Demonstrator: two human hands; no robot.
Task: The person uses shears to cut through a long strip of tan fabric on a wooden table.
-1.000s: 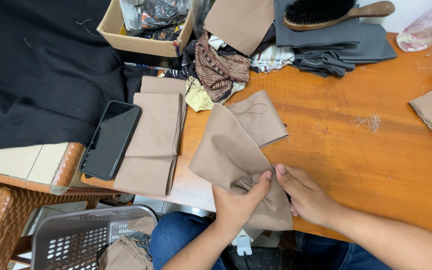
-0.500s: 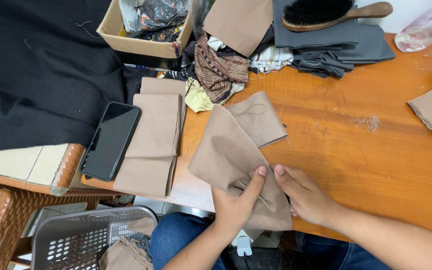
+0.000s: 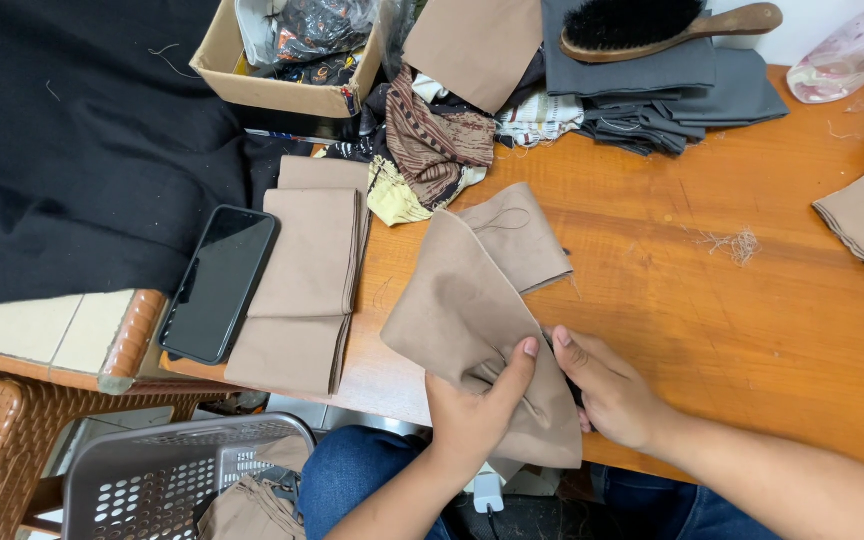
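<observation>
A tan piece of fabric (image 3: 467, 300) lies at the near edge of the wooden table (image 3: 712, 320), folded over with a loose thread on its far flap. My left hand (image 3: 472, 415) pinches its near end, thumb on top of the cloth. My right hand (image 3: 607, 385) grips the same end from the right, fingers against the fabric. The lower corner of the piece hangs over the table edge between my hands.
A stack of folded tan pieces (image 3: 302, 275) and a black phone (image 3: 217, 283) lie to the left. A cardboard box (image 3: 282, 70), patterned scraps (image 3: 432, 135), grey cloth (image 3: 672, 85) with a brush (image 3: 652, 25) sit behind. Black fabric (image 3: 72, 140) covers the left; a grey basket (image 3: 167, 485) stands below.
My hands have shifted slightly on the near end of the tan piece; the thumbs sit closer together. The fabric stays in about the same place.
</observation>
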